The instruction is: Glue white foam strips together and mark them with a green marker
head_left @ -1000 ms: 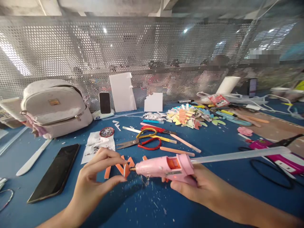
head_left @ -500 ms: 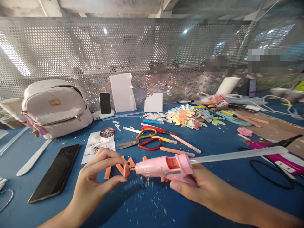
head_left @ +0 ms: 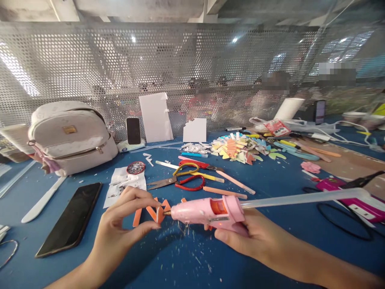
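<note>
**Pink plastic glue gun [head_left: 192, 211] at small pale-edged orange piece [head_left: 160, 215]**

Practically unchanged from half a second ago. From where I stand: left hand [head_left: 120, 228] pinches the piece, thumb and fingers nearly together; right hand [head_left: 255, 237] has fingers wrapped round the gun's handle. Gun's above the blue tabletop [head_left: 144, 265], long axis sideways, brass-coloured nozzle [head_left: 167, 213] pointing left, at the piece. Long translucent glue stick [head_left: 303, 199] juts out right, tilting slightly up. Gun's dark label [head_left: 219, 219] unreadable.

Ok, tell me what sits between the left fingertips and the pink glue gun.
In the head view, an orange piece, held in the left hand, with the nozzle of the pink glue gun apparently against it.
</note>
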Demonstrator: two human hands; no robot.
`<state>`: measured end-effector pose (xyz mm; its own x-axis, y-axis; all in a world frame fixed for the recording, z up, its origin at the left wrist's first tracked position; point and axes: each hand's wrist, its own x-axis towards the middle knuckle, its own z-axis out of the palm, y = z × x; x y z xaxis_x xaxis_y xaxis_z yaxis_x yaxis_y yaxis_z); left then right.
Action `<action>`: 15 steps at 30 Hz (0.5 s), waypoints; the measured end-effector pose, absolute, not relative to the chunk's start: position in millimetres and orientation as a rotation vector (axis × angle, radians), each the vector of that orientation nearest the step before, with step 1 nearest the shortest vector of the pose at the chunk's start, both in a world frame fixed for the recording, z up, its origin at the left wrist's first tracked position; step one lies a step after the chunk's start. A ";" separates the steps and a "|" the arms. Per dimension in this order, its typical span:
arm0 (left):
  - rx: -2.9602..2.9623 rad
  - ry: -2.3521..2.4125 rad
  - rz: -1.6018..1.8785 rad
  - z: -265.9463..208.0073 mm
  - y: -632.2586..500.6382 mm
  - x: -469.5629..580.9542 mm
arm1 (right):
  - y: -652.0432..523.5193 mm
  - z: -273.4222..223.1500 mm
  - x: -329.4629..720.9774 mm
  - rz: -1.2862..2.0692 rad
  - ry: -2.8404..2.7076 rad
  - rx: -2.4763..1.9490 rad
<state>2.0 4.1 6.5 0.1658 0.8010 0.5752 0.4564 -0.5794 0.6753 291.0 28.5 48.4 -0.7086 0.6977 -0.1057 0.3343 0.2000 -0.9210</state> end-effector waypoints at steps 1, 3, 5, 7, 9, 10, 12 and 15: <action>2.098 1.203 1.388 7.1 4.0 1.9 | 28.4 45.8 292.5 1.467 -2.153 -0.993; 2.082 1.205 1.407 7.7 4.1 1.4 | 28.3 41.9 295.5 1.397 -2.179 -1.050; 2.054 1.198 1.418 7.4 4.7 0.7 | 28.1 41.0 297.5 1.375 -2.194 -1.085; 2.016 1.180 1.412 6.4 5.9 -0.1 | 27.9 42.8 297.7 1.386 -2.168 -1.061; 1.972 1.157 1.410 5.2 7.1 -0.6 | 28.1 44.4 297.0 1.414 -2.091 -1.015; 1.951 1.146 1.412 4.6 7.5 -0.8 | 28.5 44.4 296.6 1.434 -2.037 -1.004; 1.919 1.126 1.420 4.0 7.6 -0.9 | 30.1 41.9 296.6 1.503 -1.931 -1.010; 1.893 1.097 1.420 4.6 6.4 -0.6 | 34.1 33.7 298.2 1.636 -1.845 -0.985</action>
